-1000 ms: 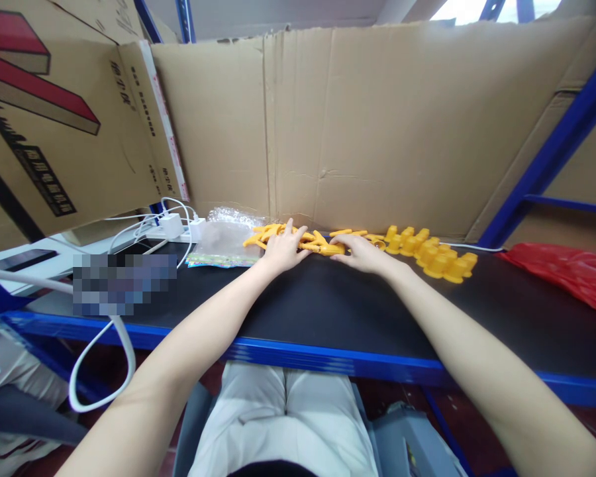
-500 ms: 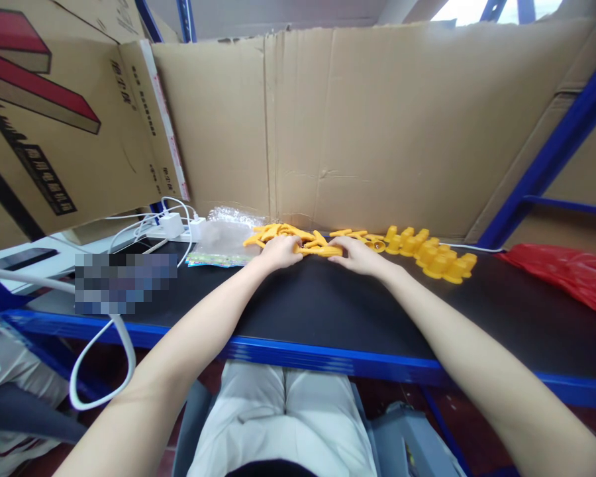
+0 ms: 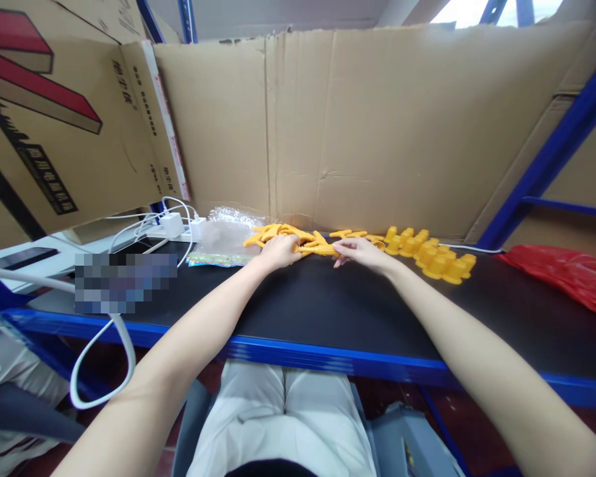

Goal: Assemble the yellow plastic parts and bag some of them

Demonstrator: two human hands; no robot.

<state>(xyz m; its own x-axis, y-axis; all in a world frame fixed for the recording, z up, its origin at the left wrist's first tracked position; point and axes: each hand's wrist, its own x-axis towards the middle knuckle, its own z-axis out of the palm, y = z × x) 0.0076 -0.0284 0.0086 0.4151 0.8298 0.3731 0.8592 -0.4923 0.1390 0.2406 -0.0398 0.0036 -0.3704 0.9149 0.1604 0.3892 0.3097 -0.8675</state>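
A heap of yellow branched plastic pieces (image 3: 284, 230) lies on the black tabletop by the cardboard. My left hand (image 3: 280, 252) is closed at the front of the heap, its fingers curled on a yellow plastic piece (image 3: 318, 250) that reaches to the right. At that piece's right end, the fingers of my right hand (image 3: 361, 254) are drawn together in a pinch; the exact contact is too small to make out. More flat yellow pieces (image 3: 348, 234) lie behind my right hand. Yellow cup-shaped parts (image 3: 430, 254) stand in rows to its right.
Clear plastic bags (image 3: 223, 240) lie left of the heap, beside white chargers and cables (image 3: 173, 225). A red plastic bag (image 3: 566, 275) rests at the right. Tall cardboard (image 3: 377, 132) stands behind, and a blue rail (image 3: 328, 361) edges the tabletop.
My right hand has turned slightly and its fingers have drawn together at the piece's end. My left hand stays almost in place at the heap.
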